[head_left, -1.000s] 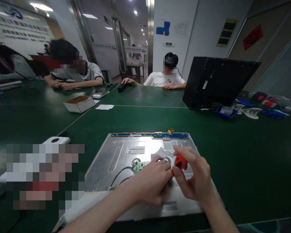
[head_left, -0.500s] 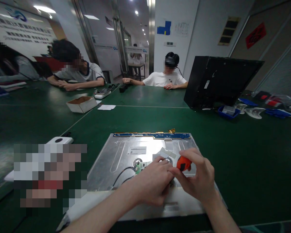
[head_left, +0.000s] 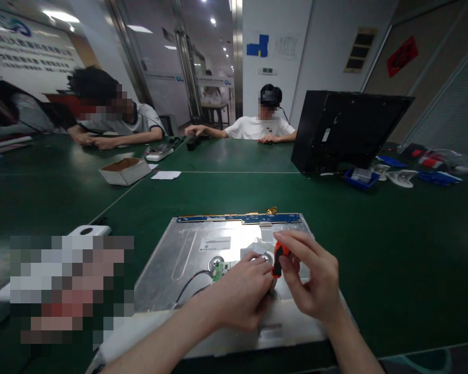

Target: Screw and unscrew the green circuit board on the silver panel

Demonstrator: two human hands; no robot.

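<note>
In the head camera's view, a flat, silver metal panel (head_left: 159, 274) lies on a dark green counter (head_left: 398, 249) directly before the wearer. A narrow blue circuit board (head_left: 218, 220) edges its far side; a printed white paper label (head_left: 215, 243), a small green circuit board (head_left: 219, 270) and thin black cables (head_left: 190, 281) mark its dull, reflective face, while a whitish strip (head_left: 152, 332) covers the near edge. Above the panel, the right hand (head_left: 314, 275) pinches a stubby red-orange and black tool handle (head_left: 276, 262) between thumb and fingers, the handle roughly upright. The left hand (head_left: 242, 293) bends over the panel just beside it, fingers curled; whether they grip anything cannot be told. Beyond stand a black, monitor-shaped casing (head_left: 351, 130) and an open, pale cardboard box (head_left: 127, 174).
</note>
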